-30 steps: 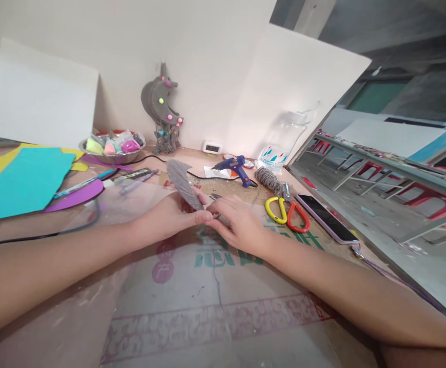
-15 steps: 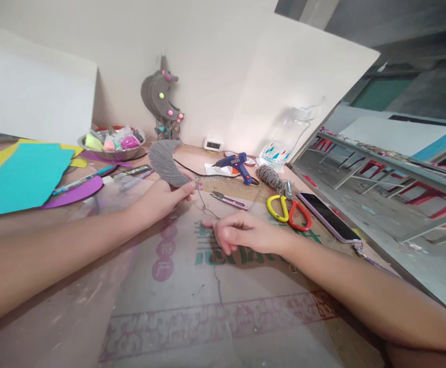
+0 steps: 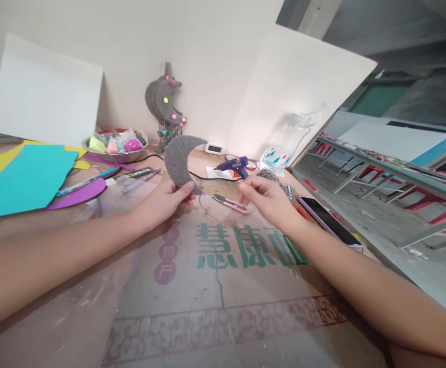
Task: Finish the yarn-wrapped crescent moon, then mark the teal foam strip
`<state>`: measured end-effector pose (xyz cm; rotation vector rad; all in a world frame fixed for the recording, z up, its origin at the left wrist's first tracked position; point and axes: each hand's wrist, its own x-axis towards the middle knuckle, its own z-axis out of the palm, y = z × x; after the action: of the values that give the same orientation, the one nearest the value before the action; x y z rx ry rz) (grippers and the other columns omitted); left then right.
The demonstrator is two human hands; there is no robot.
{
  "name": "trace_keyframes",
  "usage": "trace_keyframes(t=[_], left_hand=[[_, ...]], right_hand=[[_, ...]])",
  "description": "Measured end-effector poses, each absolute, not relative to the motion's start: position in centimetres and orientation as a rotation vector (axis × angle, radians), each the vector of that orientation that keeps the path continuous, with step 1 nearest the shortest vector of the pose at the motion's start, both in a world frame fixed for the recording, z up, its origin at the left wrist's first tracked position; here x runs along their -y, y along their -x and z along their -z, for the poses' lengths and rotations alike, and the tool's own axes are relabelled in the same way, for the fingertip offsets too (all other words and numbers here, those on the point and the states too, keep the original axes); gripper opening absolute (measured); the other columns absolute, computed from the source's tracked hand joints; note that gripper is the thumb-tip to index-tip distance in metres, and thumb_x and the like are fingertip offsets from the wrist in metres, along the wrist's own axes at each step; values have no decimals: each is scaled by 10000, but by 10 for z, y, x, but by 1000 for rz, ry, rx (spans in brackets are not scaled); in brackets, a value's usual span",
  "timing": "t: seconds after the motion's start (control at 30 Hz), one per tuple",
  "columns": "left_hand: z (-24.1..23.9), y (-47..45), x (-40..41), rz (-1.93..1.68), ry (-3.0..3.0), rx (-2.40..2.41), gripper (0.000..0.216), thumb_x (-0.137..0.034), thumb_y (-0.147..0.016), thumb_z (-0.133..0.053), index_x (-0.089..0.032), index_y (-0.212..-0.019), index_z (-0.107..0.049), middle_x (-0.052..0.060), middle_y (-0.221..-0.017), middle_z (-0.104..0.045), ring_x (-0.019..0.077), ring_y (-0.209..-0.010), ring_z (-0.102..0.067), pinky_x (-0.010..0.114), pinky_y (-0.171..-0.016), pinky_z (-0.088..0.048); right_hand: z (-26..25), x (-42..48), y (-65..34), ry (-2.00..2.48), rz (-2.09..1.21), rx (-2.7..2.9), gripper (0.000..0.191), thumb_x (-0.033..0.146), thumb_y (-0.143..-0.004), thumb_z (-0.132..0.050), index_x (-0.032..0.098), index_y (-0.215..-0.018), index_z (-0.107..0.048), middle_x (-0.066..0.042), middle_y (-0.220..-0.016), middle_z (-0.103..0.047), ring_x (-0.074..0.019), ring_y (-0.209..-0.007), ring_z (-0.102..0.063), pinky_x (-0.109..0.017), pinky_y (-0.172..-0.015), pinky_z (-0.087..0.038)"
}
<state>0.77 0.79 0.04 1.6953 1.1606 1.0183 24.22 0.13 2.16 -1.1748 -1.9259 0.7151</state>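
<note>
My left hand (image 3: pixel 175 194) pinches the lower end of a crescent moon shape (image 3: pixel 179 158) wound with grey yarn, holding it raised above the table. Its lower tip shows a bit of pink. From that tip a strand of grey yarn (image 3: pixel 206 208) hangs down and loops toward my right hand (image 3: pixel 263 197), whose fingers are curled closed on it. Between the hands lie small pink thread snips (image 3: pixel 230 203). Behind my right hand are a blue glue gun (image 3: pixel 232 164) and a ball of grey yarn (image 3: pixel 269 175), partly covered. Red-handled scissors (image 3: pixel 303 211) are mostly hidden by that hand.
A finished-looking moon ornament (image 3: pixel 165 105) hangs on the wall. A metal bowl (image 3: pixel 117 156) of bagged coloured clay, turquoise sheets (image 3: pixel 23 179) and pens lie left. A small clock (image 3: pixel 214 148) stands behind; a phone (image 3: pixel 330 221) and a plastic bottle (image 3: pixel 284 140) are right.
My right hand has moved up and to the right, drawing over the scissors and yarn ball. The crescent in my left hand has turned more upright and shifted slightly right.
</note>
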Motion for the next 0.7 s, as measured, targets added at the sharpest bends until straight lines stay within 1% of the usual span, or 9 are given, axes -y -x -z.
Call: trace_keyframes(t=[0.07,0.17,0.27,0.33,0.4,0.47,0.53,0.6,0.7], left_hand=[[-1,-7,-8,-1004,-1709,-1166,289,-430,-855,-481,-168,-739,-521,15,-712,-589,139,-651,-549,261,-604,-444],[-1,-6,-8,-971,-1728,-1142,288,-418,-853,-488,-159,-738,-544,20,-708,-589,143,-669,-558,259,-606,-438],[0,-6,-9,-955,-1714,-1106,292,-400,-864,-474,-154,-728,-551,19,-698,-588,136,-660,-555,252,-606,-433],[2,-6,-10,-957,-1686,-1102,306,-403,-867,-464,-157,-701,-540,12,-675,-580,129,-632,-545,244,-584,-420],[4,-6,-11,-940,-1677,-1104,331,-415,-868,-458,-159,-673,-536,6,-648,-566,122,-603,-526,237,-559,-400],[6,-5,-13,-924,-1692,-1101,359,-434,-866,-455,-159,-650,-538,5,-629,-554,120,-588,-508,236,-546,-382],[10,-4,-15,-927,-1706,-1088,375,-450,-863,-455,-159,-643,-540,7,-627,-552,123,-588,-505,240,-549,-377],[13,-3,-17,-944,-1709,-1074,376,-452,-865,-452,-158,-648,-540,7,-629,-554,126,-594,-511,246,-566,-383],[15,-3,-19,-964,-1706,-1045,367,-444,-869,-448,-154,-670,-551,12,-642,-568,130,-603,-521,252,-588,-394]], right_hand=[[-15,-25,-259,1277,-416,1882,283,427,-819,-586,172,-722,-515,24,-662,-517,-107,-615,-482,-251,-614,-399],[-2,-57,-283,1416,-225,1766,222,356,-779,-621,180,-791,-487,18,-722,-541,-116,-645,-502,-261,-635,-421],[4,-79,-293,1584,-256,1733,206,319,-773,-619,166,-874,-524,-36,-855,-605,-141,-735,-567,-285,-699,-464],[5,-89,-292,1668,-345,1745,265,314,-785,-609,156,-988,-546,-84,-1008,-631,-165,-838,-608,-295,-746,-486],[4,-97,-288,1713,-392,1773,350,322,-777,-626,157,-1076,-552,-102,-1103,-632,-189,-919,-621,-308,-793,-492],[4,-102,-282,1741,-379,1806,379,324,-738,-671,152,-1063,-583,-103,-1079,-655,-217,-940,-624,-337,-835,-480],[3,-105,-278,1774,-342,1829,352,320,-705,-700,134,-992,-618,-106,-996,-682,-246,-914,-629,-369,-845,-469],[1,-103,-275,1787,-294,1839,326,315,-709,-692,127,-966,-625,-103,-944,-691,-250,-873,-632,-372,-816,-472],[-6,-94,-276,1775,-256,1833,303,341,-749,-647,140,-973,-613,-73,-848,-699,-216,-762,-640,-329,-724,-491]])
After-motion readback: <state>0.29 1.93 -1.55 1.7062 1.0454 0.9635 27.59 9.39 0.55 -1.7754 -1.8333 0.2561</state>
